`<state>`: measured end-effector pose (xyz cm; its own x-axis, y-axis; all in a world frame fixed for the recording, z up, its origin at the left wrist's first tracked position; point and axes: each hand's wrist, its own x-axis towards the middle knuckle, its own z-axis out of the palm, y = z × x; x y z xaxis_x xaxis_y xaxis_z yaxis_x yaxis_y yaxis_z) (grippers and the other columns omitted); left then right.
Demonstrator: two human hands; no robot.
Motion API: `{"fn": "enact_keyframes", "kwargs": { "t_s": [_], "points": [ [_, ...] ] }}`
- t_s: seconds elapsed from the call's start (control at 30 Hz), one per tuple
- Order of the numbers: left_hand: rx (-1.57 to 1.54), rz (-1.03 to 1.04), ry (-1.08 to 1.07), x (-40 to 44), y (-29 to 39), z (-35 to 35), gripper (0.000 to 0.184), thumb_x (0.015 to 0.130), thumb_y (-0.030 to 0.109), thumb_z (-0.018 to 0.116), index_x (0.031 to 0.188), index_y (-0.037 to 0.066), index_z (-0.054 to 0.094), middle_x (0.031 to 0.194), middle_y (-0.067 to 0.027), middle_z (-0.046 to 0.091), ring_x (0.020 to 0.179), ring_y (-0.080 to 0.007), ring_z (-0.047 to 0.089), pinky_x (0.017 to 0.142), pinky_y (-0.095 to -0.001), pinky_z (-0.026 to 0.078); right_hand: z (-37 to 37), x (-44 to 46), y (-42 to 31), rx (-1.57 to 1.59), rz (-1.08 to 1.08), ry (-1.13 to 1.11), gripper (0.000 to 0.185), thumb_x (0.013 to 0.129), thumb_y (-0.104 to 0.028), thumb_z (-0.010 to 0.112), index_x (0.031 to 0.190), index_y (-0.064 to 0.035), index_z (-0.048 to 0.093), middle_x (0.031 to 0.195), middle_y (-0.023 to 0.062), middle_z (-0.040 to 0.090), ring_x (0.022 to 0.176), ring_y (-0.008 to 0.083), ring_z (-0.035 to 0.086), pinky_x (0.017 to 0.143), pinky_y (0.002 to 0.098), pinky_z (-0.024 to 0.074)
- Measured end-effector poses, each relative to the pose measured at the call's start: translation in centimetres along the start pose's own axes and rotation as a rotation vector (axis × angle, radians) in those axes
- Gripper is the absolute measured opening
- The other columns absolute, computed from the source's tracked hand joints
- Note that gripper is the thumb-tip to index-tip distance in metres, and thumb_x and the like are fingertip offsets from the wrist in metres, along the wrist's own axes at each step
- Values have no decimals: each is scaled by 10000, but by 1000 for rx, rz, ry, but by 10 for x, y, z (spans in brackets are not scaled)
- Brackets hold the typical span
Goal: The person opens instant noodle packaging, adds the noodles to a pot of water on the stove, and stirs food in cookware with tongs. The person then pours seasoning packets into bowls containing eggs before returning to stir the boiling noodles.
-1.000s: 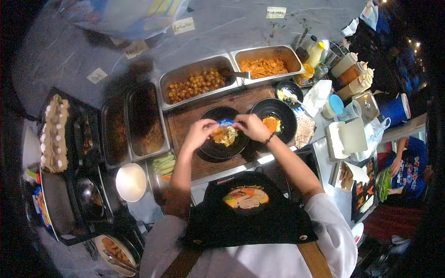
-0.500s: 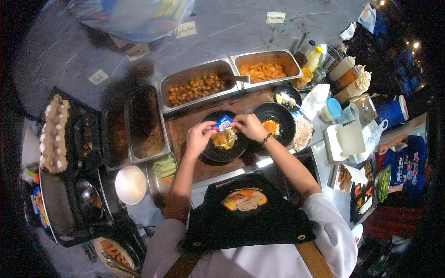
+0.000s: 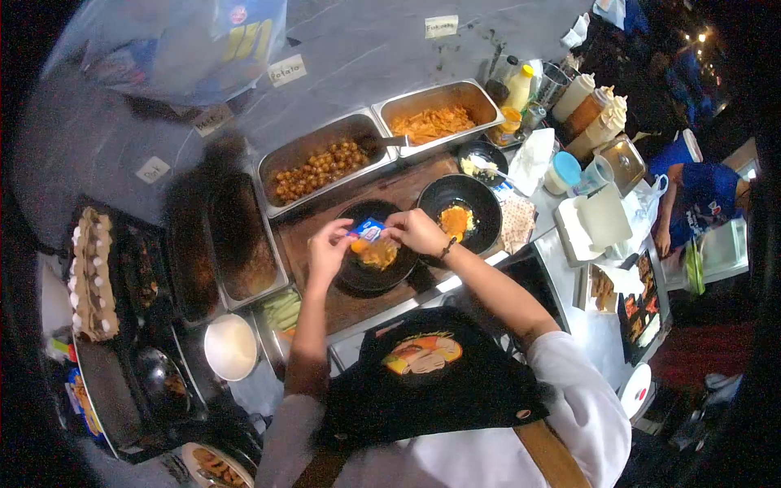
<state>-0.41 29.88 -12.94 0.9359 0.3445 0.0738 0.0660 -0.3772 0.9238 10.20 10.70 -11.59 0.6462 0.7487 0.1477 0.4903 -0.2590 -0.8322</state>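
Observation:
My left hand (image 3: 327, 250) and my right hand (image 3: 419, 233) pinch a small blue packet (image 3: 368, 229) with white print between them. They hold it above a black bowl (image 3: 338, 278) containing yellow and orange-brown food (image 3: 378, 255). Part of this food is hidden by the packet and fingers. Just right of my right hand stands a second black bowl (image 3: 490, 213), with an orange-topped yellow portion (image 3: 455, 220) inside. Both bowls rest on a brown wooden board (image 3: 299, 237).
Behind the board are metal pans of small browned balls (image 3: 317, 171) and orange shreds (image 3: 435, 125). Sauce bottles (image 3: 573, 98) and an open takeaway box (image 3: 598, 224) stand right. A white bowl (image 3: 230, 347) and egg tray (image 3: 96, 276) are left. Another person (image 3: 700, 195) is at far right.
The camera view has shifted, moving the counter items leftward in the picture. My hands still hold the packet over the left bowl. The other person at right has changed posture.

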Motion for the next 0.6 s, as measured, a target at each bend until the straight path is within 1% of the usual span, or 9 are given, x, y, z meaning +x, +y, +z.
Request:
{"fn": "enact_keyframes", "kwargs": {
  "t_s": [0.07,0.1,0.13,0.2,0.23,0.47,0.53,0.57,0.6],
  "points": [
    [-2,24,-37,-1,3,2,299,705,-19,663,995,51,636,786,-82,670,727,-124,629,674,-258,492,-3,3,-2,-13,64,29,173,786,-190,634,761,-19,636,625,131,610,569,278,602,546,347,464],
    [-2,23,-31,-1,4,1,299,705,-19,663,995,51,636,786,-82,670,727,-124,629,674,-258,492,-5,4,-2,-13,70,18,153,813,-145,618,765,0,621,614,101,619,558,158,615,532,293,466],
    [-10,48,-8,1,5,0,299,701,-7,672,992,57,639,775,-79,669,720,-123,628,670,-259,494,-5,4,-2,-12,64,14,153,813,-145,618,765,0,621,614,101,619,558,158,615,532,293,466],
    [-9,74,12,1,6,-4,300,697,5,682,989,63,643,764,-76,667,713,-121,626,666,-261,495,-1,4,-3,37,34,8,163,797,-186,619,751,-31,640,606,98,615,547,226,607,531,326,465],
    [13,69,-14,0,6,-2,300,693,20,692,986,70,646,760,-77,668,706,-122,627,664,-263,497,-3,4,-2,38,87,34,171,796,-192,621,741,-32,636,606,104,613,545,243,603,531,333,463],
    [25,39,-19,2,-7,-1,319,673,93,732,980,72,646,766,-93,665,682,-142,626,650,-278,497,-4,9,6,20,41,-11,196,788,-208,630,732,-21,622,614,141,602,579,286,607,560,363,465],
    [246,364,2,6,-9,-1,345,667,123,744,990,58,640,765,-109,660,679,-166,627,637,-294,489,-8,12,-1,-113,-51,-73,197,777,-219,642,745,-25,628,629,142,608,591,288,609,567,364,468],
    [227,352,-5,4,-11,0,294,676,132,742,937,30,654,763,-121,656,685,-186,629,628,-298,479,-10,13,-4,-244,-137,-131,200,766,-229,654,757,-30,634,645,143,614,603,291,611,574,366,471],
    [227,352,-7,4,-11,1,294,676,132,742,937,30,654,763,-121,656,685,-186,629,628,-298,479,-12,15,-5,-243,-136,-130,200,766,-229,654,757,-30,634,645,143,614,603,291,611,574,366,471]
  ]
}}
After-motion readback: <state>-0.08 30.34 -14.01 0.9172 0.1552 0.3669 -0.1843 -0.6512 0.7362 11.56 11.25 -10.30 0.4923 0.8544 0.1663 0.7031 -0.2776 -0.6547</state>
